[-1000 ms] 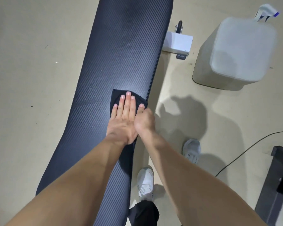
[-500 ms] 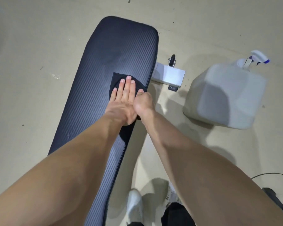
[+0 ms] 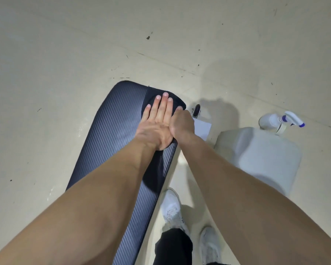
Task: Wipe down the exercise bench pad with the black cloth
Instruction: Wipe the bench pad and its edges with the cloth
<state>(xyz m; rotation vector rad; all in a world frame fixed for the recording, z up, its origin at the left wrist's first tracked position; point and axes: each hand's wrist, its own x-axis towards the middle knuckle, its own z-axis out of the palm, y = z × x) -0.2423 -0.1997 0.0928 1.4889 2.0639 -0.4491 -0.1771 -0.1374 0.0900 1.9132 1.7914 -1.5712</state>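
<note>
Head view, the only one: left hand (image 3: 157, 127) lies flat on the black cloth (image 3: 161, 98), fingers (image 3: 165, 106) straight and close together, pressing it onto the bench pad (image 3: 113, 127). Right hand (image 3: 182, 125) sits just beside it, touching at the thumb side, curled over the pad's right edge. It looks to be gripping the cloth's side there, but the fingers are hidden, so I can't confirm what they pinch.

Cloth sits at the far right corner of the surface, under and just beyond the fingertips; a strip of it trails back under the left wrist along the right edge.

Progress, as a judgement: the stroke is at the far end of the pad on the right side. The band left of the fingers shows no cloth on it, and nothing tells me whether it has been wiped. The near stretch is mostly hidden under the forearms. I'd call it mid-task, with at least the left band and a return pass possibly left.

Right of the fingers: a small white box (image 3: 203, 128), a pale grey block (image 3: 260, 155), and a spray bottle (image 3: 281, 121) on the floor (image 3: 65, 44). White shoes (image 3: 171, 207) sit near the body.
</note>
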